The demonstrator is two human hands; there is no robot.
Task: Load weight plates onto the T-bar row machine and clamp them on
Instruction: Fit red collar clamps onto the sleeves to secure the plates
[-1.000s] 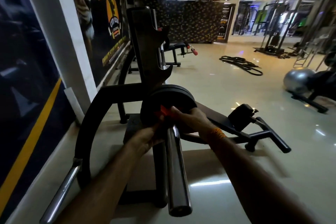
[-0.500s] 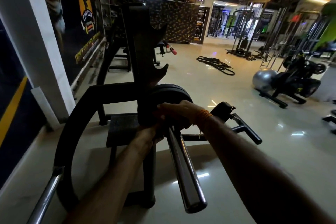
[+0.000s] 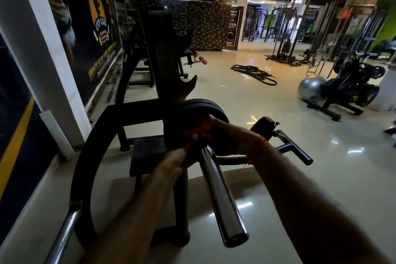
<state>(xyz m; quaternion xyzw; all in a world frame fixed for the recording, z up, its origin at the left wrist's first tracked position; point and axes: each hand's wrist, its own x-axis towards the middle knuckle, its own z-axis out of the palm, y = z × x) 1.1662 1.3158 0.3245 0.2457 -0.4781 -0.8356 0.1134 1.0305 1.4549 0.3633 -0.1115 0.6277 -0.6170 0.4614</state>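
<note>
Black weight plates (image 3: 192,109) sit on the chrome sleeve (image 3: 220,195) of the black T-bar row machine (image 3: 162,58), in the middle of the view. A red clamp (image 3: 200,130) rests on the sleeve right against the plates. My left hand (image 3: 177,156) pinches the clamp's lower left side from below. My right hand (image 3: 233,135), with an orange thread at the wrist, grips the clamp's right side from above. Most of the clamp is hidden by my fingers.
A curved black frame with a chrome handle (image 3: 64,233) runs along the left, beside the white pillar (image 3: 40,49). The machine's black handle bar (image 3: 293,150) sticks out to the right. Battle ropes (image 3: 252,73), a grey exercise ball (image 3: 310,88) and other machines stand farther off on the glossy floor.
The camera has swung slightly. The red clamp, hidden under my hands half a second ago, shows again between my fingers. Both hands remain on it at the plates.
</note>
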